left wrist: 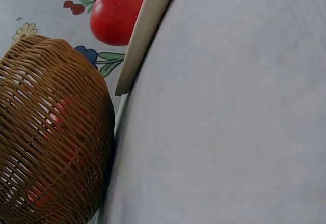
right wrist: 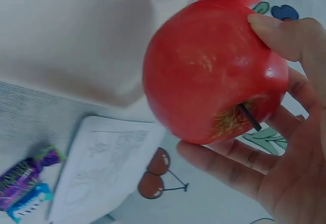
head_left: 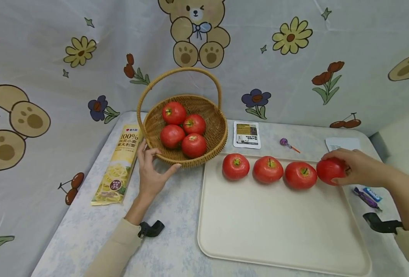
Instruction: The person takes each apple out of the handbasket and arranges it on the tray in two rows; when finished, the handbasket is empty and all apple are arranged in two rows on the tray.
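A wicker basket (head_left: 209,153) with a tall handle holds several red apples (head_left: 194,145). My left hand (head_left: 152,173) holds the basket's near left rim, its thumb spread along the front. In the left wrist view, the basket's woven side (left wrist: 56,132) shows, but the hand does not. Over at the tray's far right corner, my right hand (head_left: 358,167) grips a red apple (head_left: 330,171). The right wrist view shows thumb and fingers around that apple (right wrist: 209,76), its dark stem facing the palm. Three more apples (head_left: 268,169) line the far edge of the cream tray (head_left: 277,227).
Left of the basket lies a yellow pasta packet (head_left: 116,169). Behind the tray are a white flat packet (head_left: 247,135), a lollipop (head_left: 289,145) and a white card (head_left: 343,144). Wrapped candies (head_left: 367,198) lie right of the tray. A printed cloth (head_left: 225,88) hangs behind.
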The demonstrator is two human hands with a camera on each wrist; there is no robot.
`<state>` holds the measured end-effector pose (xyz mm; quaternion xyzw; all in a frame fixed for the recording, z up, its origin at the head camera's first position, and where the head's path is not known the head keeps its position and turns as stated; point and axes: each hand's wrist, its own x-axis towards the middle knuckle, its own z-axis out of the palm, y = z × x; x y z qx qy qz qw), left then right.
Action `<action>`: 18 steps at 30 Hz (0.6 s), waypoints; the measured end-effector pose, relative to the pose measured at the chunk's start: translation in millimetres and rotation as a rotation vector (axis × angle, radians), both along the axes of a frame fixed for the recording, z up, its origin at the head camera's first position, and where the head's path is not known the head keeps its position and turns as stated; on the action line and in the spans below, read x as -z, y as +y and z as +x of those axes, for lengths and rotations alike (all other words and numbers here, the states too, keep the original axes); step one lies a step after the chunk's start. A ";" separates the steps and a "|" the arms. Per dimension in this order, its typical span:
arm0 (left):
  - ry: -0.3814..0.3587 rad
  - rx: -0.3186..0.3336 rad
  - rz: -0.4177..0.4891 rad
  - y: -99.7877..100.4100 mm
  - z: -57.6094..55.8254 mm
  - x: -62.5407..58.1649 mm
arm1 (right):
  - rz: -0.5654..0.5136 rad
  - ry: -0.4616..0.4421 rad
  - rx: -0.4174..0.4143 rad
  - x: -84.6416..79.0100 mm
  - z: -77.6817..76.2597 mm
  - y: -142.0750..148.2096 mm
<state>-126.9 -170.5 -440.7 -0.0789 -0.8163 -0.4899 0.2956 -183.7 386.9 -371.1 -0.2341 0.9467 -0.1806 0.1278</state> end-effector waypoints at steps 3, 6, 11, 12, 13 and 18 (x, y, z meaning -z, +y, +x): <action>0.001 -0.001 0.001 0.1 0.5 -0.2 | 0.004 -0.078 0.008 10.4 2.4 2.2; 0.001 -0.002 0.001 0.2 0.7 -0.7 | 0.011 -0.072 0.000 17.3 3.2 2.2; -0.004 -0.002 0.006 0.5 1.3 -0.4 | 0.009 -0.057 -0.004 20.7 2.9 1.1; -0.006 -0.001 0.006 0.5 1.4 -0.2 | 0.009 -0.072 0.002 20.9 3.0 1.0; -0.006 -0.001 0.006 0.4 1.4 0.2 | 0.005 -0.084 0.011 21.2 3.2 0.9; -0.004 0.001 0.005 0.3 0.2 1.0 | 0.002 -0.123 0.046 22.3 3.6 1.7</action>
